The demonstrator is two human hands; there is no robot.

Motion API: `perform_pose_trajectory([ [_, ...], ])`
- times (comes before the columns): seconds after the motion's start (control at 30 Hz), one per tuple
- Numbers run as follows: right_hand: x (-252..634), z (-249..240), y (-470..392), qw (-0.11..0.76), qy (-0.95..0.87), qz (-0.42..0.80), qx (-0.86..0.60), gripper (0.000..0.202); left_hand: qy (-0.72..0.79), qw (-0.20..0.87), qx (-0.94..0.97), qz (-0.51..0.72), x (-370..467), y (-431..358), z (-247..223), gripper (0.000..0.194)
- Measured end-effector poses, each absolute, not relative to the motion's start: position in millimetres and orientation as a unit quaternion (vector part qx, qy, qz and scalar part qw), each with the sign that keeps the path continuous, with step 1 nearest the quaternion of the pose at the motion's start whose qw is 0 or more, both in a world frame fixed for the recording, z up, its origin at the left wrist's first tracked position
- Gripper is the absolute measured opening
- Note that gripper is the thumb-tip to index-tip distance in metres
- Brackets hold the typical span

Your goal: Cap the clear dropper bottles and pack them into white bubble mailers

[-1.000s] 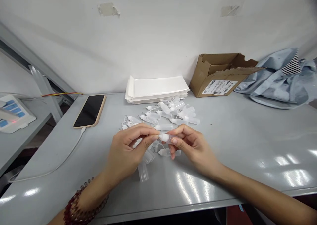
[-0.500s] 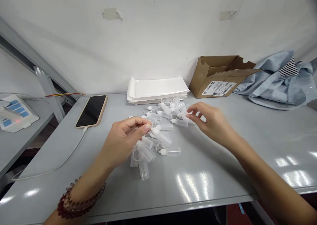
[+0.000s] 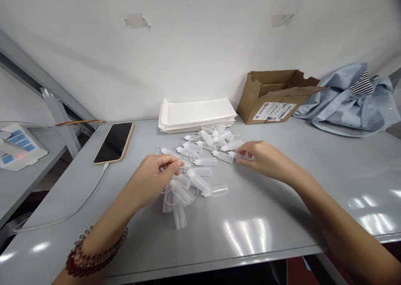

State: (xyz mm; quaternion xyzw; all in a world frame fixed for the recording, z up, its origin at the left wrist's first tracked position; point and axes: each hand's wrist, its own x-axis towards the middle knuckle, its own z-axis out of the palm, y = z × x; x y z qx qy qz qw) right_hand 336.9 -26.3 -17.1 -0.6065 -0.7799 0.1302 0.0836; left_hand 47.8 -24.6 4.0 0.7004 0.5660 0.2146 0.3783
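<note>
A loose pile of small translucent needle-tip squeeze bottles, with white necks and looped cap straps, lies in the middle of the grey table. At the pile's left side my left hand is closed in a pinch at the tip end of one bottle; the exact grip point is too small to make out. That bottle slants down to the right, overlapping another bottle. On the right edge of the pile, my right hand has its fingers closed around a bottle whose tip points left.
Behind the pile lies a stack of flat white boxes or trays. An open cardboard box and a light blue cloth are at the back right. To the left rest a phone, its white cable and a power strip.
My left hand has moved slightly left and down, and its bottle has swung lower over the neighbouring one. My right hand has come down to the table at the bottle by the pile's right edge.
</note>
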Motion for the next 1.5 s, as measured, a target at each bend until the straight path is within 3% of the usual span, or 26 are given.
perform_pose_trajectory([
  [0.6, 341.8, 10.2, -37.1, 0.237, -0.676, 0.419, -0.558, 0.030, 0.569, 0.359, 0.706, 0.220, 48.2, -24.4, 4.1, 0.028],
  [0.83, 330.0, 6.8, -38.3, 0.307, -0.648, 0.512, -0.473, 0.019, 0.539, 0.350, 0.751, 0.156, 44.5, -24.3, 4.6, 0.030],
  [1.07, 288.8, -10.7, -53.6, 0.300, -0.735, 0.388, -0.468, 0.020, 0.510, 0.323, 0.774, 0.191, 48.3, -25.9, 7.8, 0.019],
  [1.27, 265.8, -22.5, -71.3, 0.321, -0.815, 0.245, -0.415, 0.026, 0.429, 0.418, 0.747, 0.289, 54.9, -36.2, 7.5, 0.010],
  [1.5, 264.1, -19.4, -73.6, 0.299, -0.817, 0.253, -0.423, 0.022, 0.400, 0.392, 0.746, 0.361, 62.9, -43.3, 5.2, 0.012],
])
